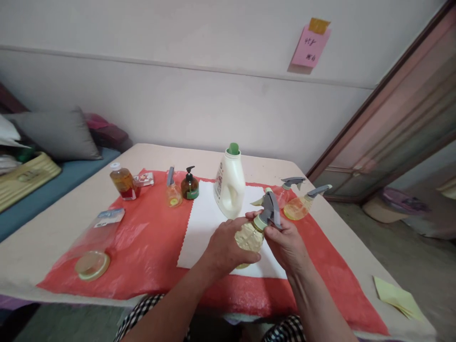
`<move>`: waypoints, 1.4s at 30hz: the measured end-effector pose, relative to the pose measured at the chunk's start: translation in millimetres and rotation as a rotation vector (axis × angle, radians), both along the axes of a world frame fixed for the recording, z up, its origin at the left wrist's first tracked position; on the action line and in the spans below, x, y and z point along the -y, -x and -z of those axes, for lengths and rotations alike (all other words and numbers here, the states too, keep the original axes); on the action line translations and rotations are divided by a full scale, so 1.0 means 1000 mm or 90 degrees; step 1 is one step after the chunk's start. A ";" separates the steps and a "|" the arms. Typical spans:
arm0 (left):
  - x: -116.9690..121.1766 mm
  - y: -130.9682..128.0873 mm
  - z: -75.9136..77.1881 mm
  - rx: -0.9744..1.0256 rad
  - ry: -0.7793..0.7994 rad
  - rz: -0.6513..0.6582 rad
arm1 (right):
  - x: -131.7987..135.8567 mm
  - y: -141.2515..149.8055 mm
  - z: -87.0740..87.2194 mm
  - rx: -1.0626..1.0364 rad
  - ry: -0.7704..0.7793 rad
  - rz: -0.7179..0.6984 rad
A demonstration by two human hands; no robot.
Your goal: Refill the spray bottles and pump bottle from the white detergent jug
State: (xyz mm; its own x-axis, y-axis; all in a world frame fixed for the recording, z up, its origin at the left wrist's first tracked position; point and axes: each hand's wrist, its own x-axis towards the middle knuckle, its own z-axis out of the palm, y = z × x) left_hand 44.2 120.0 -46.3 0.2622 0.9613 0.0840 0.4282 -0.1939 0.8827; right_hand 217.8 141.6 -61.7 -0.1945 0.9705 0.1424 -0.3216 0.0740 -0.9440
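A clear, yellowish spray bottle (250,236) with a grey trigger head is held up over a white sheet (203,228). My left hand (225,244) wraps round its body, fingers partly hidden behind it. At the neck, my right hand (285,240) closes on the grey spray head (271,209) and its pale collar. The bottle tilts slightly to the right. Just behind my hands stands a large cream detergent jug (231,185) with a handle and a green spout, upright on the sheet.
Two more spray bottles, one yellow (297,208) and one pinkish (284,194), stand to the right. Leftward are another spray bottle (174,194), a dark pump bottle (190,186), an amber bottle (124,183), a clear pouch (101,228) and a round lid (92,265), mostly on red plastic (149,247).
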 end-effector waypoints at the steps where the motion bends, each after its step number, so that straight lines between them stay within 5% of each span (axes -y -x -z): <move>1: 0.000 0.000 -0.001 0.003 0.005 0.001 | 0.000 0.000 0.000 0.003 0.002 -0.003; 8: -0.003 -0.008 0.007 -0.195 -0.089 -0.124 | -0.003 0.018 0.003 0.019 0.005 0.112; 13: -0.005 -0.016 0.009 -0.212 -0.092 -0.155 | 0.003 0.033 0.004 -0.041 0.041 0.191; 20: -0.005 -0.024 0.013 -0.203 -0.081 -0.160 | 0.005 0.035 0.003 -0.049 0.062 0.184; 31: -0.002 -0.032 0.012 -0.024 0.048 -0.170 | 0.004 0.033 0.001 0.048 0.063 0.146; 42: -0.005 -0.018 0.016 0.335 0.202 -0.001 | 0.006 0.016 -0.008 0.147 -0.035 0.279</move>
